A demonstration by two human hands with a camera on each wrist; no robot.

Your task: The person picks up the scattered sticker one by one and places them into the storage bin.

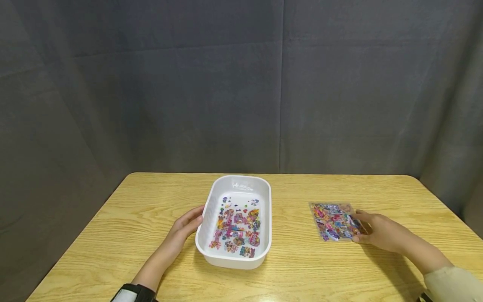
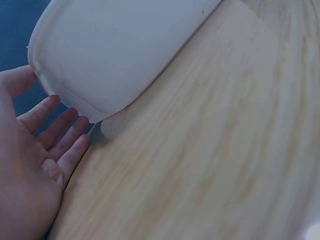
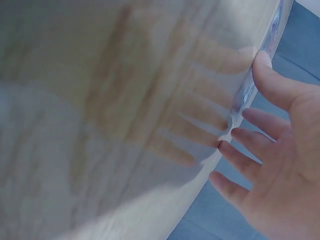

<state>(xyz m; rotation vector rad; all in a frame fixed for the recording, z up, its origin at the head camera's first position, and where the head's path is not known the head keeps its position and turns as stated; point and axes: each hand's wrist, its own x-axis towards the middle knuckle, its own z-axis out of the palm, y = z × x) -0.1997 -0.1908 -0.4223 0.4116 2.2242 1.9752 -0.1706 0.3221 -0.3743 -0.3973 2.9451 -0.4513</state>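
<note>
A white rectangular tray [image 1: 234, 263] with rounded corners lies left of centre, long side running away from me. Many colourful cartoon stickers [image 1: 234, 230] lie on its floor. My left hand [image 1: 184, 226] touches the tray's left side, fingers nearly straight; in the left wrist view the fingertips [image 2: 82, 122] meet the tray's outer wall [image 2: 115, 55]. A flat, clear pack of colourful cartoon stickers [image 1: 333, 222] lies to the right. At its right edge rests my right hand [image 1: 381, 233], thumb and fingers spread apart, fingertips [image 3: 220, 142] right at the edge in the right wrist view.
Both things stand on a light wood-grain table [image 1: 158, 193] with rounded far corners. Bare table lies between the tray and the sticker pack. A grey curtain [image 1: 211, 92] hangs behind the far edge and along both sides.
</note>
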